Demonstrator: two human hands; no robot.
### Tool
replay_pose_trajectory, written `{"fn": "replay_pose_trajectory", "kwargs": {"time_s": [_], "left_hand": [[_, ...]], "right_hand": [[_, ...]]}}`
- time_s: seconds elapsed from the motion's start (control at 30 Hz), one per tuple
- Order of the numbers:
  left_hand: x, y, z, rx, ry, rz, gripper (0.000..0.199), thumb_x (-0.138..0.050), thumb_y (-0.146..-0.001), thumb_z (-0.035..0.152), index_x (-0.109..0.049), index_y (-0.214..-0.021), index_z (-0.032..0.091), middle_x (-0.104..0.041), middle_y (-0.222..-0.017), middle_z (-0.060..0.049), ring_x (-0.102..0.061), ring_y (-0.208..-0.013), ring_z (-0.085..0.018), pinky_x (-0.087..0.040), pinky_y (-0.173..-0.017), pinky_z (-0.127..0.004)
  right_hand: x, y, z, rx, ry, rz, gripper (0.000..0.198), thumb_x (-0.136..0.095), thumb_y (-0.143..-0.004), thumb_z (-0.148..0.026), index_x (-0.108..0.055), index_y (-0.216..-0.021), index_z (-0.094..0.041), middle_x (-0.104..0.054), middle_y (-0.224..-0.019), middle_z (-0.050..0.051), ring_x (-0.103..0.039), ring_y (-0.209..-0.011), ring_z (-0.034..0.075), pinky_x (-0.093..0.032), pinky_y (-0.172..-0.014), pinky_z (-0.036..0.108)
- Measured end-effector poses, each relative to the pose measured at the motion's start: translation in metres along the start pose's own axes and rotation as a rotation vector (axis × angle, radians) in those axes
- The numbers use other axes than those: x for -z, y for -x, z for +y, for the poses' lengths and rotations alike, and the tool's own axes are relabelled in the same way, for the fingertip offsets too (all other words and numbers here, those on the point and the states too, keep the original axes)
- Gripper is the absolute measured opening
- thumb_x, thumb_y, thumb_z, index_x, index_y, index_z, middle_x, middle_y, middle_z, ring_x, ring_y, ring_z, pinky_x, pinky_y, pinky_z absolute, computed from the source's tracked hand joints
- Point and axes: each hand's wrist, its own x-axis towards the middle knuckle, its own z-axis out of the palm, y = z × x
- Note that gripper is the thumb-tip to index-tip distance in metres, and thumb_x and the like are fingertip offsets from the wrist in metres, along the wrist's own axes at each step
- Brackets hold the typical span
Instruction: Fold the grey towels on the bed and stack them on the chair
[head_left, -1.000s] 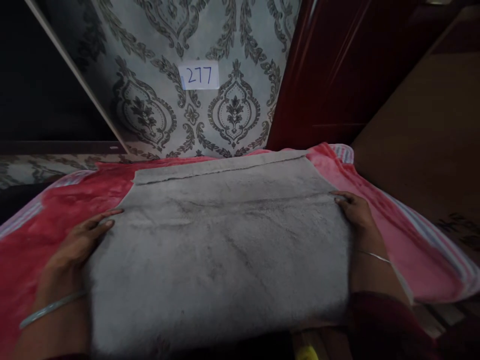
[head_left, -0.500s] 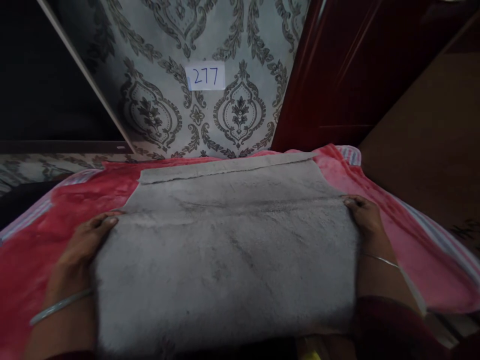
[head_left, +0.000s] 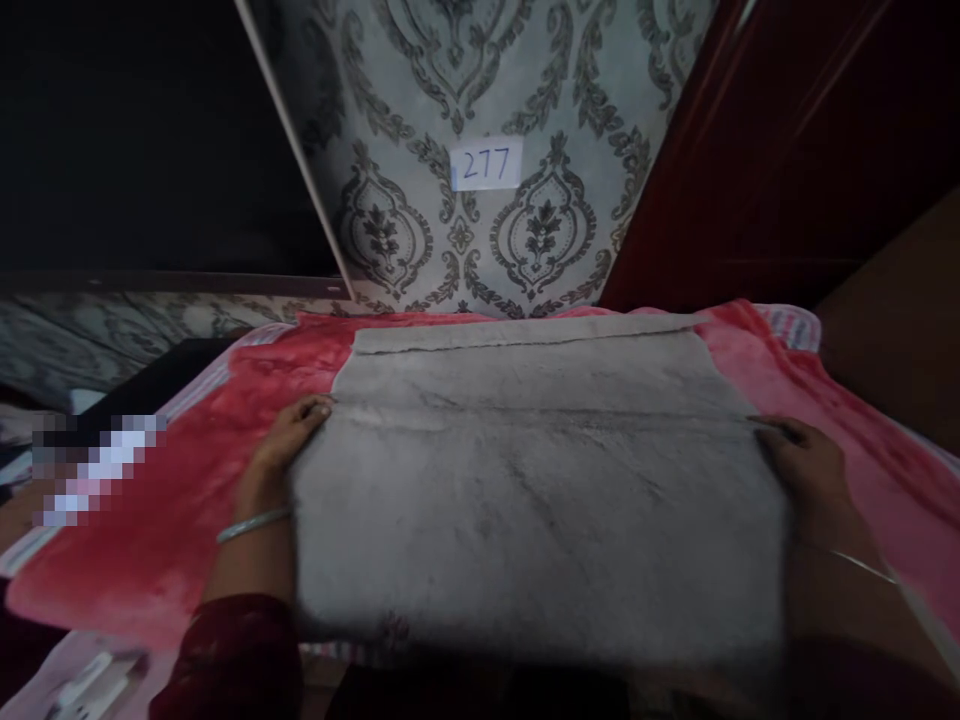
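Left grip: the left side of the grey cloth (head_left: pixel 525 510) is pinched between thumb and fingers by the left hand (head_left: pixel 289 435), left of the frame's centre.
Right grip: the opposite side is pinched by the right hand (head_left: pixel 810 465), right of centre; the fingertips are partly lost in shadow.
Change: compared with half a second ago, hands, cloth and wall are all shown farther right, so the view seems to have been swung left; more has been uncovered at lower left, including the left sleeve (head_left: pixel 236 650).
Meaning: the same two-sided hold has been kept, and the handling of the cloth is judged little advanced.
Cloth: the middle and lower middle are filled by it; a matte, napped, suede-like face is shown, marked with darker smudges.
Crease: a low ridge is drawn across from hand to hand, nearly level.
Far strip: a pale band with a rough edge is laid along the cloth's far side.
Wrists: a thick pale bangle (head_left: pixel 253 525) is worn on the left, a thin one (head_left: pixel 862 565) on the right.
Blanket: plush red and pink pile (head_left: pixel 187 510) is spread beneath, edged with stripes.
Backdrop: scroll-patterned wallpaper (head_left: pixel 461 80) is seen at upper centre, with a paper marked 277 (head_left: pixel 487 163); a glossy dark-red panel (head_left: pixel 780 150) is set at upper right.
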Motion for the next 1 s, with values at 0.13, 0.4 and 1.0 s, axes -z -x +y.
{"fn": "replay_pose_trajectory", "kwargs": {"time_s": [0.13, 0.4, 1.0], "left_hand": [[-0.002, 0.002, -0.004, 0.057, 0.214, 0.023, 0.055, -0.075, -0.052, 0.062, -0.072, -0.086, 0.020, -0.070, -0.079, -0.003, -0.061, -0.080, -0.023, -0.050, -0.072, -0.031], [-0.002, -0.025, 0.003, 0.108, 0.217, 0.013, 0.031, -0.074, -0.061, 0.046, -0.070, -0.075, 0.018, -0.071, -0.081, -0.005, -0.062, -0.084, -0.022, -0.048, -0.077, -0.030], [-0.022, -0.030, 0.018, 0.064, -0.099, 0.184, 0.019, -0.054, -0.076, 0.021, -0.069, -0.084, 0.013, -0.070, -0.079, -0.011, -0.064, -0.081, -0.025, -0.050, -0.075, -0.035]], "right_hand": [[-0.002, 0.010, -0.015, -0.181, 0.045, -0.064, 0.041, -0.055, -0.068, -0.035, -0.079, -0.098, -0.020, -0.073, -0.101, 0.018, -0.065, -0.105, 0.038, -0.050, -0.092, 0.052], [-0.021, 0.087, -0.090, 0.383, 0.230, 0.068, 0.059, -0.035, -0.090, -0.052, -0.071, -0.125, -0.021, -0.058, -0.137, 0.020, -0.049, -0.131, 0.043, -0.042, -0.104, 0.063], [-0.074, 0.181, -0.187, 0.704, 0.210, -0.176, 0.048, -0.035, -0.100, -0.034, -0.059, -0.138, -0.017, -0.061, -0.138, 0.014, -0.048, -0.131, 0.031, -0.034, -0.112, 0.053]]}}
